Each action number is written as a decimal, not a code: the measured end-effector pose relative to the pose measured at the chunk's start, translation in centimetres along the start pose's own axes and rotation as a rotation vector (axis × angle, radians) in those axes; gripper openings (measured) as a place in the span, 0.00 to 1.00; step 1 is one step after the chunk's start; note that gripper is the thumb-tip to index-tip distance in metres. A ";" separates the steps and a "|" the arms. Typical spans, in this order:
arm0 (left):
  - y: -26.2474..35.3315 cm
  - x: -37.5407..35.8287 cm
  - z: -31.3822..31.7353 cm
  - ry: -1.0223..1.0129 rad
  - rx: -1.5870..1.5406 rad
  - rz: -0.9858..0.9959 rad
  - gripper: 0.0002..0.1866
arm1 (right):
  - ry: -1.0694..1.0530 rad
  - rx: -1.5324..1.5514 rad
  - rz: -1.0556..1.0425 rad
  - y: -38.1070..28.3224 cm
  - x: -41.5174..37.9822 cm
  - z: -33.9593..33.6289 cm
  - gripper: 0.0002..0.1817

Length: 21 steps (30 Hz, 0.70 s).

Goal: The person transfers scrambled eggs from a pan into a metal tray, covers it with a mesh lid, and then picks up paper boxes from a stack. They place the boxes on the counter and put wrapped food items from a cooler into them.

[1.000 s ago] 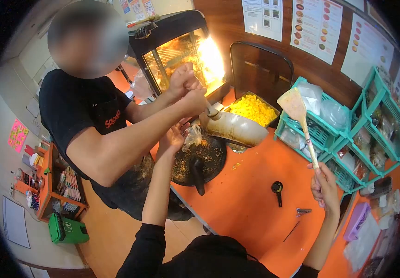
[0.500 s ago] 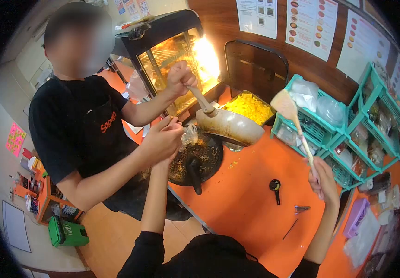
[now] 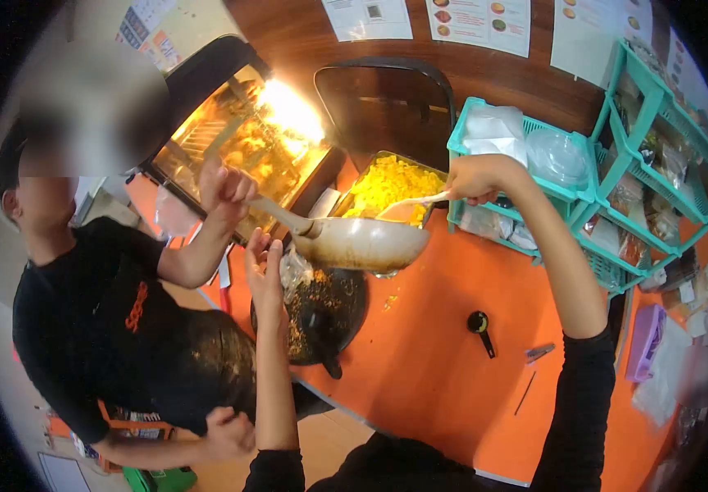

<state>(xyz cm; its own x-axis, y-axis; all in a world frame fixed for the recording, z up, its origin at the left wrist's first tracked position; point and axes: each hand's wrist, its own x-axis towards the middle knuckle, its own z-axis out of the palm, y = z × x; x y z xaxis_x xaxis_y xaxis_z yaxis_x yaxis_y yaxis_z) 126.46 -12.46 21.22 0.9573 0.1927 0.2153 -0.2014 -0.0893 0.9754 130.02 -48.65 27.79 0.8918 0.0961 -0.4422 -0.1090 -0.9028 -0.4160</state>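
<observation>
My right hand [image 3: 479, 179] is closed on the handle of a spatula [image 3: 426, 199], its blade reaching down behind the rim of a light-coloured wok [image 3: 370, 244]. A co-worker's hand [image 3: 227, 190] grips the wok's handle and holds the wok tilted. Behind it stands a tray of yellow food [image 3: 387, 184]. My left hand [image 3: 264, 275] is raised just left of the wok, fingers apart, next to a clear plastic bag [image 3: 295, 273]. Below the bag, a black pan [image 3: 342, 307] with dark, crumbly bits rests on the orange table.
The co-worker [image 3: 116, 312] stands at the left. A lit glass cabinet [image 3: 239, 156] is behind the wok. Teal baskets [image 3: 526, 184] of packages stand at the right. A black measuring spoon [image 3: 480, 328], a small clip [image 3: 539, 353] and a thin stick [image 3: 525, 394] lie on the orange table [image 3: 428, 361].
My right hand has swung up and left, bringing the spatula to the wok. My left hand is now apart from the co-worker's other hand, which has dropped low. The view has shifted.
</observation>
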 end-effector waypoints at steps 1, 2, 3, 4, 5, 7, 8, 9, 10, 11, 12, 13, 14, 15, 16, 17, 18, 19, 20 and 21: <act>0.4 0.9 0.7 0.028 0.075 0.046 0.29 | -0.022 -0.036 0.000 -0.3 1.2 -0.2 0.16; 0.7 1.7 1.4 0.035 0.095 0.049 0.29 | -0.045 -0.073 0.000 -0.4 2.4 -0.3 0.14; 0.9 2.4 1.9 0.043 0.114 0.051 0.29 | -0.071 -0.111 -0.001 -0.4 3.4 -0.3 0.14; 0.9 3.3 2.4 0.051 0.136 0.052 0.29 | -0.036 -0.091 -0.022 -0.3 4.1 -0.4 0.14; 0.3 4.0 2.9 0.120 0.142 0.055 0.28 | -0.002 -0.072 -0.042 -0.3 4.5 -0.4 0.14; 0.1 5.3 3.4 0.096 -0.044 0.012 0.25 | 0.066 -0.031 -0.067 -0.2 5.4 -0.4 0.15; 0.6 5.8 3.6 0.086 -0.139 -0.010 0.23 | 0.142 -0.039 -0.153 0.4 6.1 -0.1 0.15; 1.6 6.2 4.1 0.110 -0.112 -0.017 0.20 | 0.221 -0.049 -0.239 1.1 6.8 0.2 0.15; 2.6 6.6 4.6 0.134 -0.085 -0.024 0.17 | 0.299 -0.062 -0.326 1.5 7.4 0.5 0.15; 2.2 7.3 4.6 0.125 -0.185 -0.045 0.16 | 0.268 -0.074 -0.275 0.9 7.4 0.3 0.15; 1.8 8.1 4.8 0.118 -0.264 -0.054 0.14 | 0.240 -0.087 -0.225 0.0 6.8 -0.4 0.15; 1.4 8.9 4.9 0.111 -0.343 -0.063 0.12 | 0.210 -0.100 -0.175 -0.5 6.6 -0.9 0.16; 1.1 9.6 5.3 0.106 -0.397 -0.065 0.09 | 0.226 -0.103 -0.186 -0.5 6.9 -1.1 0.16; 0.7 10.1 5.5 0.101 -0.449 -0.068 0.07 | 0.242 -0.103 -0.196 -0.4 7.2 -1.0 0.16; 0.4 10.5 5.8 0.095 -0.499 -0.071 0.05 | 0.256 -0.101 -0.206 -0.3 7.6 -1.0 0.16; 0.3 10.7 5.8 0.099 -0.510 -0.090 0.05 | 0.242 -0.106 -0.195 -0.4 7.8 -1.1 0.15; 0.7 10.7 5.9 0.102 -0.522 -0.106 0.06 | 0.231 -0.112 -0.185 -0.6 7.9 -1.3 0.15; 1.2 10.7 5.9 0.104 -0.534 -0.122 0.08 | 0.220 -0.117 -0.175 -0.8 8.0 -1.5 0.15; 1.4 10.7 6.0 0.106 -0.544 -0.139 0.10 | 0.210 -0.128 -0.193 -0.8 8.3 -1.7 0.14; 1.6 10.7 6.0 0.108 -0.555 -0.155 0.12 | 0.198 -0.137 -0.211 -0.8 8.6 -1.7 0.13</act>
<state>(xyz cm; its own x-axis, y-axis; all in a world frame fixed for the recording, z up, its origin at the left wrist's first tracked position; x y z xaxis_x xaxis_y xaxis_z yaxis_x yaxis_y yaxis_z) 137.67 -16.42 24.77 0.9638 0.2633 0.0430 -0.1664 0.4671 0.8684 138.50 -47.85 25.69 0.9581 0.2157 -0.1883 0.1356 -0.9210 -0.3653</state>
